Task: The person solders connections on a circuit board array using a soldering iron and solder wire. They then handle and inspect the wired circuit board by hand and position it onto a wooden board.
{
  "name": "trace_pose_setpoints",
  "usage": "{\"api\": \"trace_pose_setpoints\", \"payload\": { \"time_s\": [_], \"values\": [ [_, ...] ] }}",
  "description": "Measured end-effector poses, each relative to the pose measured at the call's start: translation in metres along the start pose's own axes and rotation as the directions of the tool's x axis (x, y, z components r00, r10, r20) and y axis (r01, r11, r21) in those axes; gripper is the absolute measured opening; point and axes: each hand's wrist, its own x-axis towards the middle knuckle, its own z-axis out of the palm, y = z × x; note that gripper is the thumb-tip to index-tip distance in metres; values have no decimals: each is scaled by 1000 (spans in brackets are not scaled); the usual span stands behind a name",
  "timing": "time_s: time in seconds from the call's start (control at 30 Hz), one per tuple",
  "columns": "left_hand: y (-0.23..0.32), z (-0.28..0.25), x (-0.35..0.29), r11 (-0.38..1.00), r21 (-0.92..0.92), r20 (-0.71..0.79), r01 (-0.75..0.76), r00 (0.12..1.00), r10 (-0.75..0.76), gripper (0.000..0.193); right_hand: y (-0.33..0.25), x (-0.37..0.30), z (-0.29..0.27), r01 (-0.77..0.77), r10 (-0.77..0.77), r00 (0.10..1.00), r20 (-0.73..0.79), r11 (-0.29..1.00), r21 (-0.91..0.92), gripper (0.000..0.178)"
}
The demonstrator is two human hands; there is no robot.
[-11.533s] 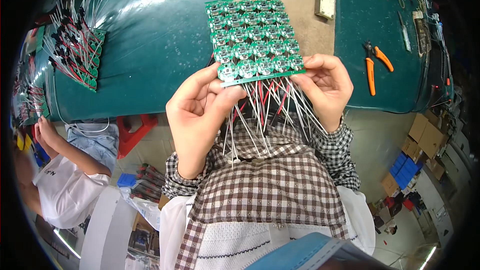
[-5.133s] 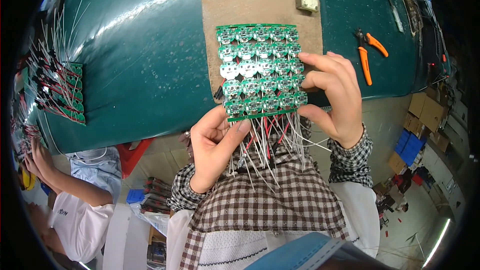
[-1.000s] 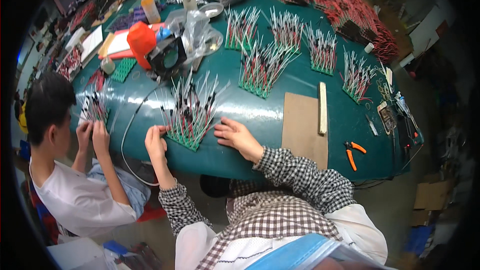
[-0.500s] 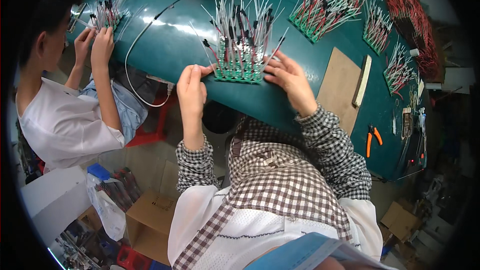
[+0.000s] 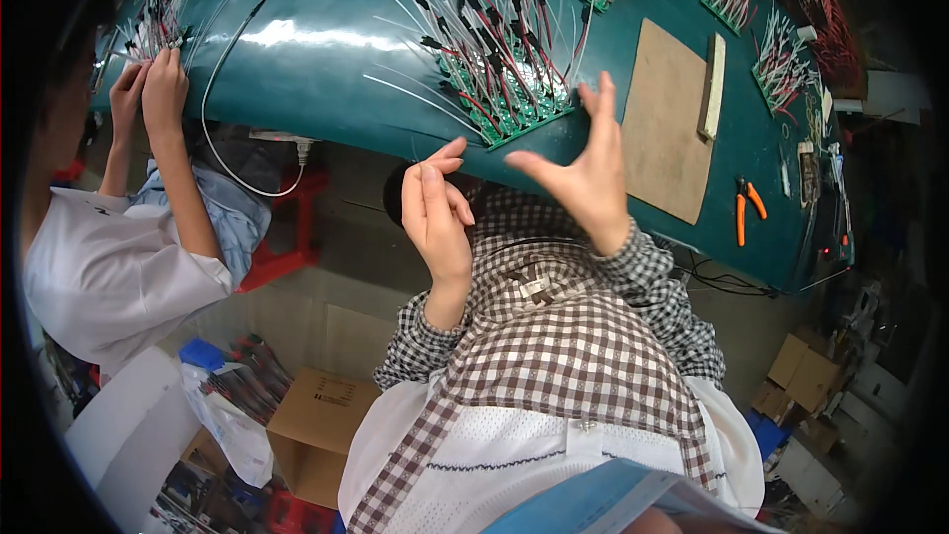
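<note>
A green circuit-board panel (image 5: 522,125) lies at the near edge of the table, with white, red and black wires with black connectors standing up from it. It sits askew, its near edge rising to the right. My left hand (image 5: 438,221) is just off the table edge, below the panel's near left corner, with thumb and fingertips closed together. Whatever they may pinch is too thin to make out. My right hand (image 5: 585,170) is beside the panel's right corner, thumb and fingers spread wide, holding nothing.
To the right lie a brown board (image 5: 664,124), a pale strip (image 5: 711,89) and orange-handled cutters (image 5: 743,212). More wired panels (image 5: 781,69) stand at the far right. A white cable (image 5: 207,124) crosses the left side. A co-worker's hands (image 5: 158,89) work on another wired panel.
Both hands have come off the panel; the left closed and drew toward me, the right spread open. The panel has turned askew. The whole view has also shifted.
</note>
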Motion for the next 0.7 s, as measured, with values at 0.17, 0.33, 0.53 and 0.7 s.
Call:
{"api": "trace_pose_setpoints", "payload": {
  "time_s": [0.17,0.33,0.53,0.7],
  "values": [
    [0,-1,-15,999,-42,-58,-1,998,-2,27,-15,0,18,52,-82,991,-106,963,-265,129],
    [-12,-8,-28,994,-104,-25,22,999,-25,26,-9,-12,26,-1,-23,995,-102,974,-226,127],
    [3,-4,-30,998,-57,58,19,998,-16,28,-11,-7,15,49,-78,985,-154,982,-183,119],
    [8,11,-14,864,-433,236,255,958,-165,32,-5,2,-4,145,-169,960,-224,982,-120,114]
  ]
}}
